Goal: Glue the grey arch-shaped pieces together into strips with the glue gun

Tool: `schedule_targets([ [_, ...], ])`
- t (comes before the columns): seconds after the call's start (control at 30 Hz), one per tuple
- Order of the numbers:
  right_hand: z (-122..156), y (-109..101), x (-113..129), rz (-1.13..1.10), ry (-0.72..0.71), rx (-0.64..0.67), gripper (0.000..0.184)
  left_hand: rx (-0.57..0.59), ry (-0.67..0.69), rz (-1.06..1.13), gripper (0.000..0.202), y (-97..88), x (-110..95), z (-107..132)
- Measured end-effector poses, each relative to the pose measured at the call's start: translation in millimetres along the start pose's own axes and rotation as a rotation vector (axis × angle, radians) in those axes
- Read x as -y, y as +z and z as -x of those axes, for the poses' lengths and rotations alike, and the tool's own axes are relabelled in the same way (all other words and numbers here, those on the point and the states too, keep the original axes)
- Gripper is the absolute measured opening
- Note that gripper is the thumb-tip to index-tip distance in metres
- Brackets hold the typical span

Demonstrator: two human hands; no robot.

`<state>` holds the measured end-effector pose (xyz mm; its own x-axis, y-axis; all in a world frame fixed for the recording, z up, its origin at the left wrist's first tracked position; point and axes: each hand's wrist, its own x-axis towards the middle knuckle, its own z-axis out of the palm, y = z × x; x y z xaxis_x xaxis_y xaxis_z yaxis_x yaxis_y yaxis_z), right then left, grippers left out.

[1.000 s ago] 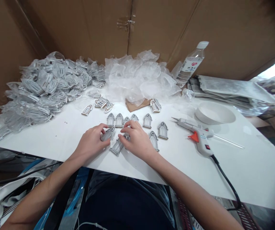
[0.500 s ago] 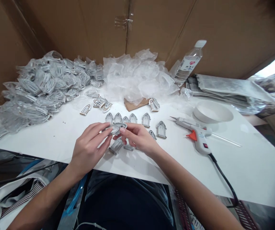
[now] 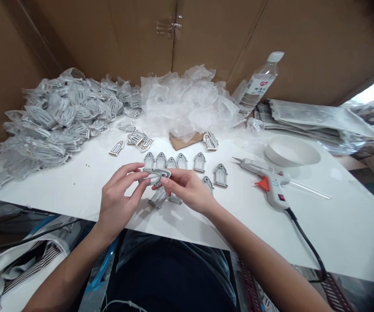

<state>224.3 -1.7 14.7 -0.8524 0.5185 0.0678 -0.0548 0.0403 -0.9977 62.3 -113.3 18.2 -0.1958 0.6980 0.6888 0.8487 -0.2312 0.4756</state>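
My left hand [image 3: 119,196] and my right hand [image 3: 187,188] hold one small grey arch-shaped window piece [image 3: 156,175] between their fingertips, lifted a little above the white table [image 3: 76,182]. Each hand pinches one end of it. Directly beneath the hands lie two more grey pieces [image 3: 161,198]. Behind them a row of several arch pieces [image 3: 180,162] lies flat on the table.
A heap of bagged grey pieces [image 3: 60,121] fills the back left and crumpled clear bags [image 3: 187,104] the back middle. A glue gun [image 3: 268,184] with a black cord lies to the right, near a white bowl [image 3: 291,151] and a water bottle [image 3: 258,84]. Cardboard walls stand behind.
Both hands rose from the table with one grey piece, which now hangs between their fingertips. The pieces they covered before now show beneath them.
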Motion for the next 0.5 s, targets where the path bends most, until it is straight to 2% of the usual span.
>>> schedule_targets([
  [0.2,0,3,-4,0.093,-0.032,-0.034,0.041,0.006,0.089,-0.166,0.008,6.5,1,4],
  [0.5,0,5,-4,0.231,-0.073,-0.113,0.038,0.105,0.043,-0.234,0.008,20.4,3,1],
])
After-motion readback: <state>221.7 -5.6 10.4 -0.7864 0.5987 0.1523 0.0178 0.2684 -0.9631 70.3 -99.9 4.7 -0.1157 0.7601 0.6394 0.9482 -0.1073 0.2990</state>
